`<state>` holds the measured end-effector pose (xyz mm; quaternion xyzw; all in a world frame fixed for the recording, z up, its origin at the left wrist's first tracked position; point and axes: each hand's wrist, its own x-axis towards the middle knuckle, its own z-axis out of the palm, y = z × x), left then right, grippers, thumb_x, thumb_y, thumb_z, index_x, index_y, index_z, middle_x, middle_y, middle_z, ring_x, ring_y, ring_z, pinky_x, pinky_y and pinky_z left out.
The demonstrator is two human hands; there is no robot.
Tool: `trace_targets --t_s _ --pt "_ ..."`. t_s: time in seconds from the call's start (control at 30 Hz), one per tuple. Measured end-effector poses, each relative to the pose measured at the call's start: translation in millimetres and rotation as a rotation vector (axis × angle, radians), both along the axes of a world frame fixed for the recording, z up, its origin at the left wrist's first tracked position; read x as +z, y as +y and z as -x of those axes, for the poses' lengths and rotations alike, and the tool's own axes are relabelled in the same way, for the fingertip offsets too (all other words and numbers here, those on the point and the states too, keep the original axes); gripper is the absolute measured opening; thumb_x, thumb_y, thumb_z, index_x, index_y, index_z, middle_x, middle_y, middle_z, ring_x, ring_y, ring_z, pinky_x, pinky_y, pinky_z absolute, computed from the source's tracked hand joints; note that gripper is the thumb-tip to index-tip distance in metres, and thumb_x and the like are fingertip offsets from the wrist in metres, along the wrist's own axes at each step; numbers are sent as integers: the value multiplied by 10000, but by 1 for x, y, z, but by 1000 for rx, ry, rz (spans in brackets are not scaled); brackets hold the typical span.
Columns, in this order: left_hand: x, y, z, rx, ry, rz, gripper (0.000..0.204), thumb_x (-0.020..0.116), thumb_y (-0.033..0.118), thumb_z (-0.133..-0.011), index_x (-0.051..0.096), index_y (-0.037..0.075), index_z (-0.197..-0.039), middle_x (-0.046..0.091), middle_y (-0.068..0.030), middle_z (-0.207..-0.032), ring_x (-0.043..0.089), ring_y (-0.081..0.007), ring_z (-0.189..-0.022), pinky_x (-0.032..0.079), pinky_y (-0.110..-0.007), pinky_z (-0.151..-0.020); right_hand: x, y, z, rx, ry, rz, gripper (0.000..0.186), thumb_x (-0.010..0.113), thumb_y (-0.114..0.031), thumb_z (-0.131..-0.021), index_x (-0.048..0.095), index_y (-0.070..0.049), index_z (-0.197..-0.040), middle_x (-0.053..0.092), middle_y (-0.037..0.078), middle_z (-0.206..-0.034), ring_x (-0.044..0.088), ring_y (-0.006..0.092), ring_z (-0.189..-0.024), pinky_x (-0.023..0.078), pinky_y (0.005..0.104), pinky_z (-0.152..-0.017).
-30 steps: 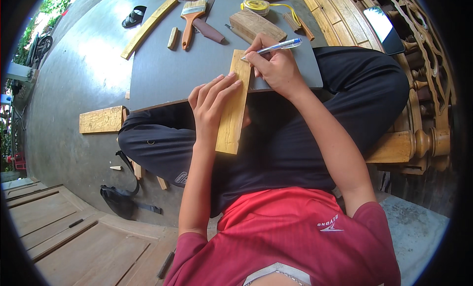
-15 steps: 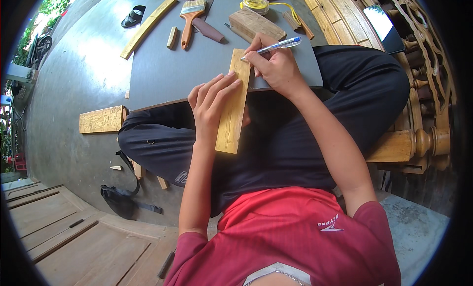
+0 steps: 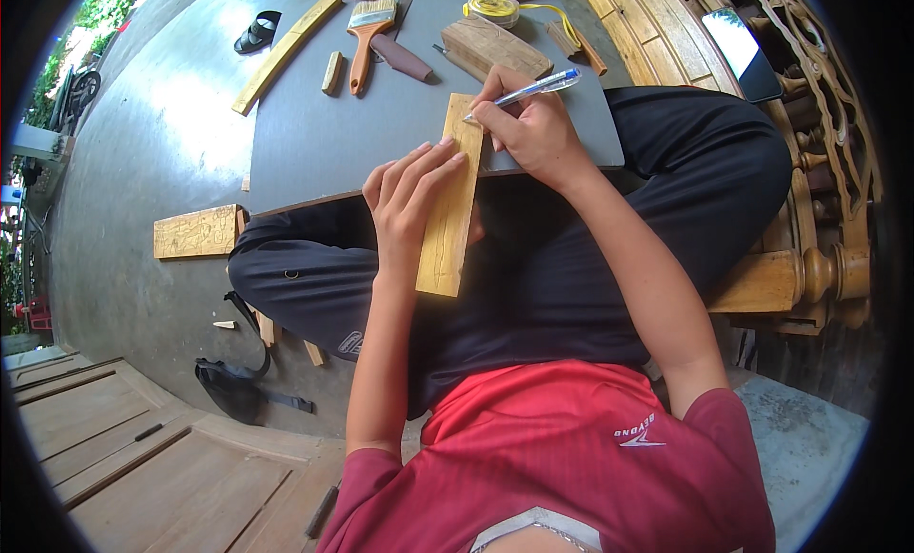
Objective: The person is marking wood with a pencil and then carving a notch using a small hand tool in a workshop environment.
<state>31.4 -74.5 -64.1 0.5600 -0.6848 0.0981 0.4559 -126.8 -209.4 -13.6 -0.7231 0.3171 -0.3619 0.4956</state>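
Observation:
A narrow yellow wooden board (image 3: 441,255) with thin drawn lines lies slanted across the near edge of a grey panel (image 3: 324,153), its lower end over my lap. My left hand (image 3: 405,201) rests on the board's left side, fingers curled over its face and holding it. My right hand (image 3: 533,134) grips a clear pen with a blue cap end (image 3: 549,82), its tip on the upper part of the board. Just beyond my right hand sits a brown wood block (image 3: 490,49).
On the panel: paintbrush (image 3: 371,29), yellow tape measure (image 3: 493,10), small stick (image 3: 332,72), long strip (image 3: 286,53). A phone (image 3: 743,58) lies on the carved bench (image 3: 809,220) at right. A marked board (image 3: 195,231), sandal (image 3: 257,31) and black bag (image 3: 228,386) are at left.
The pen tip and my right fingers have shifted very slightly on the board, toward me. My left hand stays in place on it.

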Motion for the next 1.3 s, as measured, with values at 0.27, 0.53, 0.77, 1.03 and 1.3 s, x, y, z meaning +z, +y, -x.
trace_targets --t_s 0.27,0.53,0.77,1.03,1.3 --pt "-2 -1 0 1 9 1 553 830 389 -752 737 146 -1241 721 -21 -1337 658 -207 -1241 374 -369 -1090 1 1 0 -1 8 11 139 678 -156 -991 611 -45 -943 613 -11 -774 563 53 -624 479 229 -582" --pt "2 -1 0 2 -11 2 519 835 315 -740 748 116 -1212 744 -55 -1300 688 -241 -1205 413 -373 -1068 -1 0 0 4 29 62 157 676 -164 -992 603 -44 -923 614 -9 -758 558 54 -614 468 229 -571" --pt "-2 -1 -1 0 -6 -6 565 832 396 -747 735 143 -1244 723 -21 -1334 658 -208 -1240 373 -369 -1090 -1 0 1 -27 48 63 268 721 -241 -904 620 7 -911 647 99 -770 609 158 -736 523 343 -733" --pt "-3 -1 -1 0 3 4 567 844 378 -734 738 146 -1240 724 -20 -1331 658 -208 -1244 375 -366 -1090 2 1 2 -16 75 82 279 726 -252 -904 627 9 -912 667 112 -786 616 161 -753 528 345 -761" --pt "1 -2 0 2 -4 8 502 833 290 -739 752 120 -1204 749 -56 -1293 694 -238 -1196 418 -370 -1059 3 2 2 -11 67 118 268 721 -244 -903 627 8 -894 663 99 -762 606 145 -733 526 337 -725"
